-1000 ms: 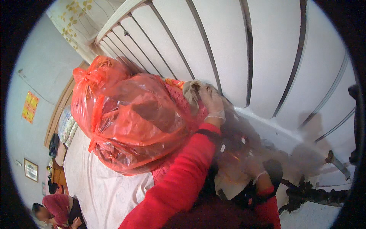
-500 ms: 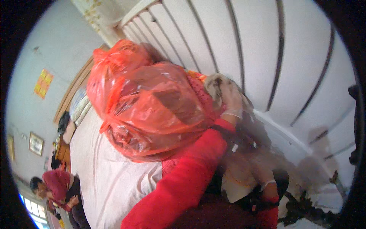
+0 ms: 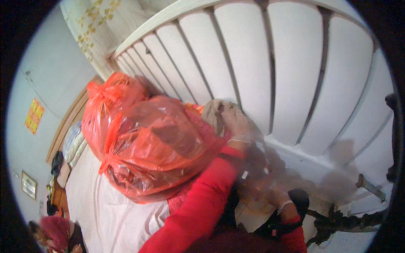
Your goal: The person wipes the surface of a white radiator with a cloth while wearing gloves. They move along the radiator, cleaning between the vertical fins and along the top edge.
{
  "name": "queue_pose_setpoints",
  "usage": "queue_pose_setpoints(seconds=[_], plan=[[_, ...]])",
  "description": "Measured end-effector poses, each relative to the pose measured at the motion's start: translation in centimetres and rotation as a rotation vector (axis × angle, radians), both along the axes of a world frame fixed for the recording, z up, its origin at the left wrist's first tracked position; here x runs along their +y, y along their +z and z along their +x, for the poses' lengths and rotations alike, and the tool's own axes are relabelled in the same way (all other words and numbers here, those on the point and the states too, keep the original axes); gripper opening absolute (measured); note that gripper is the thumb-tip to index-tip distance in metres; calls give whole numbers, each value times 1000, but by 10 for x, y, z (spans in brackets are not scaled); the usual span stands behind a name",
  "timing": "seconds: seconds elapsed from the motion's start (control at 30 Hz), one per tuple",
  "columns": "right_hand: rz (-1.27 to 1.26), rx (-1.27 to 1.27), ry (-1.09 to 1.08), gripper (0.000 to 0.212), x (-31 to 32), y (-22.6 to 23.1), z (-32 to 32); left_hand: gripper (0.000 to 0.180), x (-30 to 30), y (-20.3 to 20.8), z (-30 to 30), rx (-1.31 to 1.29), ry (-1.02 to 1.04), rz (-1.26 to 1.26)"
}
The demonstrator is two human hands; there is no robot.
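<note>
My left hand (image 3: 236, 126) stretches forward in a red sleeve, with a pale band at the wrist. It grips a grey-beige cloth (image 3: 214, 113) beside the bags; its fingertips are partly hidden. Low on the right is my right hand (image 3: 279, 200), near the dark, hanging part of the cloth. It is dim and blurred, so I cannot make out its fingers. A small white tag (image 3: 244, 174) shows between the two hands. Left of my left hand bulges a large, see-through red plastic bag (image 3: 156, 135) with soft contents, and a knotted red bag (image 3: 107, 99) leans behind it.
The bags lie on a bed with a pale sheet (image 3: 90, 185). A white slatted rail (image 3: 249, 55) runs along the right side. Another person (image 3: 59, 232) is at the lower left. A patterned curtain (image 3: 95, 25) hangs at the back.
The whole view has shifted, so the bags, cloth and left hand appear farther left and lower. My left hand stays at the cloth. The other person is now partly cut off.
</note>
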State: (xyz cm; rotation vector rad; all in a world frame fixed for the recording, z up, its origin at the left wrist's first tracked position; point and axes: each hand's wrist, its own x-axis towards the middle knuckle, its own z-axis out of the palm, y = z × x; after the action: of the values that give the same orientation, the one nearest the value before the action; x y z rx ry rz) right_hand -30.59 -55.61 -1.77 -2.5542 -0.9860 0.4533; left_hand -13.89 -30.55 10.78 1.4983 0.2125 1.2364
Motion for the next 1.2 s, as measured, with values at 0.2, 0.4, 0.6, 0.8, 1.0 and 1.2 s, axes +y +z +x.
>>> queue_pose_setpoints(seconds=[0.2,0.4,0.6,0.8,1.0,1.2], plan=[[180,50,-44,25,-1,-4,-1,33,-2,77,-5,-120,-132,207],[65,197,-138,41,0,-2,0,36,-1,160,10,-439,122,727],[59,71,-134,41,-5,8,-4,40,10,254,25,-576,-214,593],[-48,146,-168,37,-3,14,-6,30,-24,246,4,-607,-1151,-276],[41,84,-120,36,-9,24,-11,30,-25,258,6,-676,-251,841],[-16,66,-102,37,-12,27,-14,37,-21,264,-13,-616,246,1178]])
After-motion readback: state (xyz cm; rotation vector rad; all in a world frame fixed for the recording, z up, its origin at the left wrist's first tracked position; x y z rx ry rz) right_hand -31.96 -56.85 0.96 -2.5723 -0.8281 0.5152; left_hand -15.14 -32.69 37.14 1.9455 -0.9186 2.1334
